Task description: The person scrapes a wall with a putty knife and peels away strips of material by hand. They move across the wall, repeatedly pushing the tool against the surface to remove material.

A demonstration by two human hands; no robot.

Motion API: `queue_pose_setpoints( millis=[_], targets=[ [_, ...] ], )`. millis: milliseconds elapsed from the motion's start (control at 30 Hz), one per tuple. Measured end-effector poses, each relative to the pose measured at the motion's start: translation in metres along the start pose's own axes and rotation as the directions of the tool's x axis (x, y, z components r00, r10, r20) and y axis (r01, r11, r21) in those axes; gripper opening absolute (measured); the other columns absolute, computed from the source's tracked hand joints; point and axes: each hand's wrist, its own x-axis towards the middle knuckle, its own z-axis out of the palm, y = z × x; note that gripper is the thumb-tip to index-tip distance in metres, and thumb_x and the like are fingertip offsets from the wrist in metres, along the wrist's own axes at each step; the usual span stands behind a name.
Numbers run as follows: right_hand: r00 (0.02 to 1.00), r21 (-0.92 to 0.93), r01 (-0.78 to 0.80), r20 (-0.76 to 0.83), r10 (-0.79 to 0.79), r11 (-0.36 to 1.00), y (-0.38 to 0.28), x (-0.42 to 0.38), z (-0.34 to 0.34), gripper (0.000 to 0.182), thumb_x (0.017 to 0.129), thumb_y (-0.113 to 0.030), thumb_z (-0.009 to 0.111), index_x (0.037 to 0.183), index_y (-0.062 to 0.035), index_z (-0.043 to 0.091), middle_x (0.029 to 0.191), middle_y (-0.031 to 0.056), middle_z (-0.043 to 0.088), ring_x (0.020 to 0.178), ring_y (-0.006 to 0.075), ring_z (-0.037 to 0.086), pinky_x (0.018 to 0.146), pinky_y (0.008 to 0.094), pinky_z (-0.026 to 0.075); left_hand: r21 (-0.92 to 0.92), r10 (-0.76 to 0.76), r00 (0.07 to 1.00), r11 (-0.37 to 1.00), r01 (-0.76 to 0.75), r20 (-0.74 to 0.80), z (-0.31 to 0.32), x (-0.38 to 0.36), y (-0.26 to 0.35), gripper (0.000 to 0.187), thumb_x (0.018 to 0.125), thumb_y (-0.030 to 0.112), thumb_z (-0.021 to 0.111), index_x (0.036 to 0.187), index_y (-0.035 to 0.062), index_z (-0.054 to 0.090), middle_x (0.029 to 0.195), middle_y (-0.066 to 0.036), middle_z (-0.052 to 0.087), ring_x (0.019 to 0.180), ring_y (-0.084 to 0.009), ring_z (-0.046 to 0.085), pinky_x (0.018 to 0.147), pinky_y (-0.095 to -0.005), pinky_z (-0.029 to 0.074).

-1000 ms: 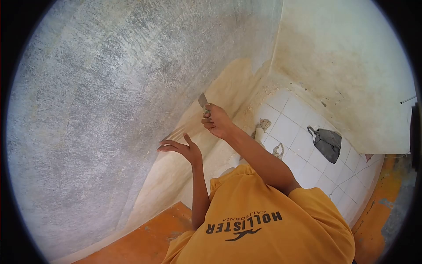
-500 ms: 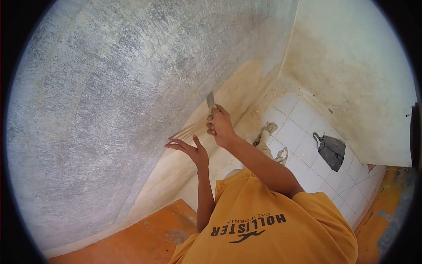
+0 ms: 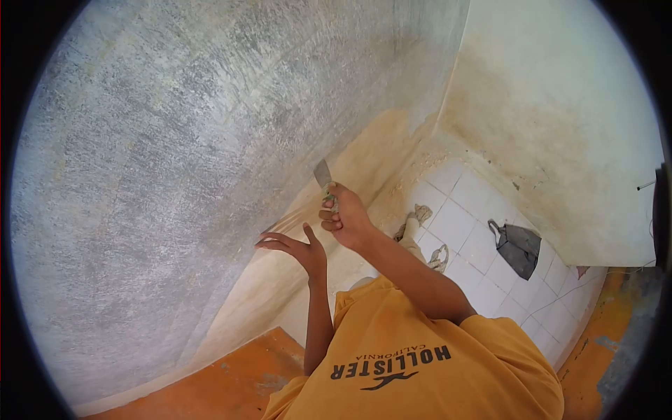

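Observation:
A putty knife [image 3: 323, 173] with a flat metal blade is gripped in my right hand [image 3: 348, 218]. Its blade points up along the wall, close to the border between grey and tan; whether it touches cannot be made out. My left hand [image 3: 301, 252] is open, fingers spread, with the fingertips at the wall just below and left of the knife. The wall [image 3: 161, 189] is mottled grey and rough over most of its face. Below it runs a smoother tan bare strip [image 3: 371, 147] along the lower part.
A stained pale wall [image 3: 539, 105] meets the grey one in a corner. On the white tiled floor [image 3: 458, 227] lie a dark bag [image 3: 519, 250] and crumbs along the wall's foot. My sandalled foot [image 3: 413, 224] stands on the tiles. An orange surface [image 3: 210, 381] lies at lower left.
The putty knife's blade has tilted further left and dropped slightly as my right hand moved down. My left hand stays at the wall. The whole view has shifted a little.

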Motion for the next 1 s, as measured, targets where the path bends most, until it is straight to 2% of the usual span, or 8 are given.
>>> queue_pose_setpoints(
  millis=[167, 267, 367, 467, 567, 733, 867, 1000],
  targets=[
    [0.998, 0.019, 0.002, -0.062, -0.001, 1.0, 0.002, 0.037, -0.024, 0.013, 0.101, -0.021, 0.048, 0.092, -0.0149, 0.041, 0.078, -0.0002, 0.042, 0.051, 0.0081, 0.03, 0.041, 0.0224, 0.023, -0.019, -0.043, 0.999, 0.999, 0.043, 0.005, 0.001, 0.001, 0.002, 0.102, 0.099, 0.031, 0.063, 0.156, -0.0038, -0.016, 0.152, -0.037, -0.035, 0.144, -0.0524, -0.031, 0.118, -0.0623, -0.004],
    [0.999, 0.057, -0.034, 0.011, 0.033, 0.998, -0.005, 0.008, 0.0, 0.014, 0.101, -0.02, 0.047, 0.091, -0.0137, 0.039, 0.078, -0.0003, 0.041, 0.051, 0.0081, 0.03, 0.041, 0.0221, 0.024, -0.011, -0.055, 0.998, 0.998, 0.055, 0.024, 0.002, -0.002, -0.001, 0.103, 0.099, 0.032, 0.062, 0.156, -0.0036, -0.016, 0.152, -0.037, -0.036, 0.144, -0.0522, -0.031, 0.118, -0.0622, -0.004],
    [0.986, 0.035, 0.019, -0.168, -0.013, 0.999, 0.002, 0.036, -0.007, 0.014, 0.101, -0.019, 0.047, 0.092, -0.0128, 0.039, 0.077, -0.0006, 0.04, 0.051, 0.0079, 0.03, 0.041, 0.0213, 0.024, -0.004, -0.074, 0.997, 0.997, 0.074, 0.034, -0.001, -0.001, 0.0, 0.104, 0.099, 0.031, 0.063, 0.156, -0.0034, -0.016, 0.153, -0.037, -0.035, 0.144, -0.0523, -0.031, 0.118, -0.0623, -0.005],
    [0.993, 0.168, -0.072, -0.084, 0.088, 0.983, -0.005, 0.071, -0.045, 0.014, 0.103, -0.019, 0.046, 0.093, -0.0129, 0.038, 0.076, -0.0009, 0.041, 0.051, 0.0078, 0.03, 0.04, 0.0212, 0.024, -0.02, -0.044, 0.999, 0.999, 0.044, 0.012, 0.002, -0.001, -0.003, 0.104, 0.098, 0.028, 0.064, 0.156, -0.0033, -0.016, 0.153, -0.036, -0.035, 0.144, -0.0525, -0.031, 0.118, -0.0625, -0.006],
    [0.997, 0.097, -0.054, 0.056, 0.048, 0.994, 0.001, 0.014, -0.01, 0.015, 0.103, -0.019, 0.046, 0.093, -0.0126, 0.039, 0.076, -0.0005, 0.042, 0.051, 0.0077, 0.03, 0.04, 0.0212, 0.023, -0.026, -0.06, 0.998, 0.998, 0.06, 0.031, -0.002, 0.0, -0.003, 0.104, 0.098, 0.026, 0.065, 0.156, -0.0033, -0.016, 0.153, -0.036, -0.035, 0.144, -0.0526, -0.031, 0.118, -0.0623, -0.006],
    [0.999, 0.027, -0.043, 0.005, 0.042, 0.999, -0.004, 0.011, -0.014, 0.013, 0.103, -0.019, 0.047, 0.094, -0.0139, 0.04, 0.076, -0.0008, 0.042, 0.052, 0.0073, 0.031, 0.04, 0.0214, 0.023, -0.021, -0.096, 0.994, 0.995, 0.097, 0.06, 0.001, -0.005, 0.0, 0.106, 0.096, 0.02, 0.067, 0.156, -0.0018, -0.017, 0.153, -0.035, -0.036, 0.144, -0.0497, -0.033, 0.118, -0.0611, -0.006],
    [0.991, -0.003, -0.047, 0.122, 0.047, 0.999, 0.0, -0.016, 0.013, 0.012, 0.104, -0.02, 0.046, 0.095, -0.0147, 0.04, 0.076, -0.0011, 0.042, 0.053, 0.0072, 0.031, 0.041, 0.0217, 0.023, -0.04, -0.077, 0.996, 0.996, 0.078, 0.04, 0.002, -0.001, -0.002, 0.104, 0.097, 0.023, 0.066, 0.156, -0.0035, -0.016, 0.153, -0.037, -0.035, 0.143, -0.052, -0.032, 0.117, -0.0628, -0.006],
    [0.998, -0.006, 0.022, -0.05, -0.022, 1.0, 0.011, 0.016, -0.002, 0.013, 0.104, -0.021, 0.046, 0.095, -0.0149, 0.039, 0.076, -0.0011, 0.042, 0.053, 0.0077, 0.031, 0.041, 0.022, 0.023, -0.008, -0.067, 0.996, 0.998, 0.068, 0.06, 0.003, -0.001, -0.008, 0.105, 0.096, 0.023, 0.067, 0.156, -0.0033, -0.016, 0.153, -0.037, -0.035, 0.143, -0.0529, -0.033, 0.117, -0.0639, -0.006]
  ],
)
